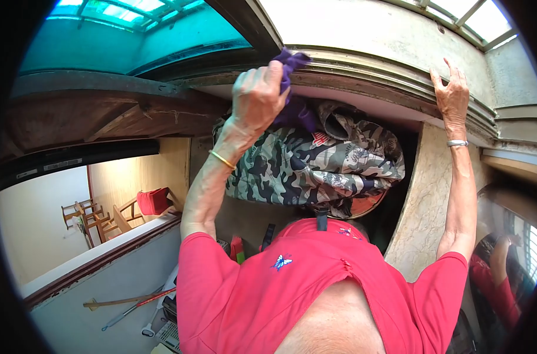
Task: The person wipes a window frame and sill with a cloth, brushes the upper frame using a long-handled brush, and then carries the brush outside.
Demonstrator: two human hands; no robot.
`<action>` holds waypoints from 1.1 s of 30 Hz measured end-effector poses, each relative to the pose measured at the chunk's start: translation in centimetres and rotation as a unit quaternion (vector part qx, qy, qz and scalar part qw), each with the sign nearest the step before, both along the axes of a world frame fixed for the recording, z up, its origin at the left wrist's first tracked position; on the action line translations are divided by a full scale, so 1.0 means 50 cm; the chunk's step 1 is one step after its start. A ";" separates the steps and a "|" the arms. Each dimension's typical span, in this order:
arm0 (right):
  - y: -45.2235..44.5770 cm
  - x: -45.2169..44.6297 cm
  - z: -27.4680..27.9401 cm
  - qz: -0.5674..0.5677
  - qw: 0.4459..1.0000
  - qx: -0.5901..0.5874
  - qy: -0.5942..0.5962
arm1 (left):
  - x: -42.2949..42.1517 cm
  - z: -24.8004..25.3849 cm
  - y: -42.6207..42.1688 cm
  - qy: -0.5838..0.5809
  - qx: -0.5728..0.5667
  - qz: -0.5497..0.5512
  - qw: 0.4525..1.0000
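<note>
My left hand (pixel 258 97) is closed around a purple cloth (pixel 293 62), part of which hangs down below the fist. It is at the metal window track (pixel 363 68), beside the upright frame of the blue-tinted window pane (pixel 192 35). Farther right, my right hand (pixel 453 94) lies open, fingers stretched over the window track near its right end. Between my arms and below the sill sits a bundle of camouflage fabric (pixel 316 162), partly over a round object with an orange face (pixel 366 203).
A marble-patterned panel (pixel 419 200) stands to the right, with a reflective surface (pixel 510 253) beyond it. At the left, a mirror (pixel 50 218) reflects wooden chairs and a red item. Sticks (pixel 133 301) lie at lower left. Metal bars (pixel 472 15) cross the window opening.
</note>
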State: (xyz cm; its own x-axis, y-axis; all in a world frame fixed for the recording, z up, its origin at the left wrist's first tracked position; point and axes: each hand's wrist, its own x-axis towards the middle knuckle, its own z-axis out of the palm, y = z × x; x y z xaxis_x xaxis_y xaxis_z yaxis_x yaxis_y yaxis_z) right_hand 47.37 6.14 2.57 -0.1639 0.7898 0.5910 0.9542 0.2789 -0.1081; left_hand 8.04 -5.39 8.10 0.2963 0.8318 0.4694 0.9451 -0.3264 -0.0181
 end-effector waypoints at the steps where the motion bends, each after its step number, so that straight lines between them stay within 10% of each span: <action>1: -0.002 -0.003 0.000 -0.009 1.000 -0.014 -0.001 | -0.016 0.014 -0.011 0.007 0.021 0.005 1.000; 6: 0.003 -0.002 0.001 0.004 1.000 0.012 -0.003 | 0.006 0.023 -0.006 -0.039 0.167 -0.040 0.984; 14: -0.004 -0.003 0.004 -0.007 1.000 -0.011 0.005 | 0.123 -0.024 -0.010 -0.256 -0.004 -0.165 0.953; 20: -0.009 -0.005 0.012 0.005 1.000 -0.013 0.015 | 0.226 -0.020 0.020 -0.145 0.146 -0.224 0.953; 28: -0.005 -0.006 0.011 0.005 1.000 -0.011 0.005 | 0.022 -0.091 -0.100 -0.075 -0.033 0.121 0.989; 33: -0.004 -0.005 0.019 0.024 0.999 0.042 -0.005 | 0.029 -0.178 -0.216 -0.191 -0.070 0.089 0.975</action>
